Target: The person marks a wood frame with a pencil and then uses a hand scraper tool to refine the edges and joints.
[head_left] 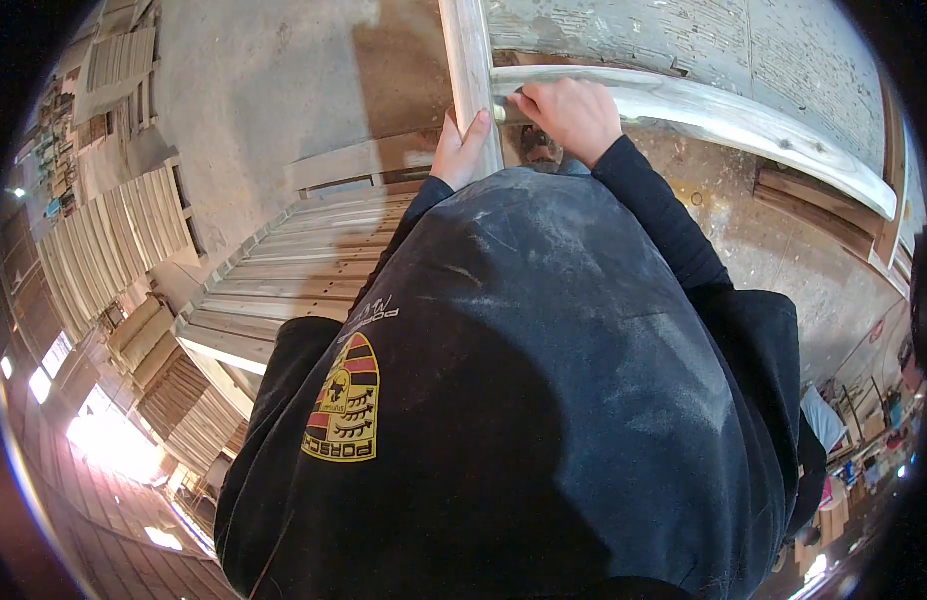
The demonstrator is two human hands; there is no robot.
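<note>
My left hand (460,152) grips the edge of a pale wooden post (468,70), its thumb lying along the upper face. To its right, my right hand (573,112) is closed in a fist close to the post. A small piece with a pale end (499,113) shows between the fist and the post; its kind is too small to make out. A long, whitish curved wooden rail (723,103) runs from the post toward the right, just beyond my right hand.
Slatted wooden panels (303,255) lie at my left, with more stacked boards (113,235) farther left. A brown wooden piece (818,205) sits below the rail's right end. Beyond the rail is a worn, pale grey surface (703,30). Dusty dark clothing fills the lower middle.
</note>
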